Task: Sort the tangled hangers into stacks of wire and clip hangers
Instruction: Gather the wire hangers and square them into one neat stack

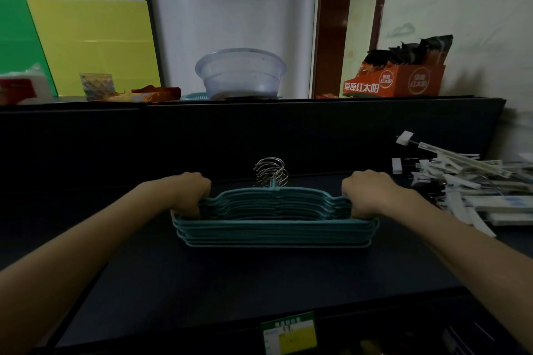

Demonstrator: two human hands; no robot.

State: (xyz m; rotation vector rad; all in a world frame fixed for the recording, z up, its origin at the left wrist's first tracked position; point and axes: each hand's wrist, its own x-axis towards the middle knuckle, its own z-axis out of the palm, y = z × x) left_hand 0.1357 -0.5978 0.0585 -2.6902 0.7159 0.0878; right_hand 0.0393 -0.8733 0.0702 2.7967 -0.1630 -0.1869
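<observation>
Left grip [191, 192] and right grip [364, 190] curl round opposite ends of one teal wire-hanger stack [274, 228], mid bench [230, 282]; dark surface stretches in front. One clip-hanger pile [467, 181] crowds the right edge.

- 1 stack of teal wire hangers [274, 228] — about eight to ten, exact count unclear
- 1 pile of white clip hangers [467, 181] — too jumbled to count
- 2 hands: left hand [190, 190], right hand [366, 190]
- 1 clear bowl [240, 73]
- 1 orange box [403, 82]
- 2 boards: green board [17, 37], yellow board [95, 43]
</observation>
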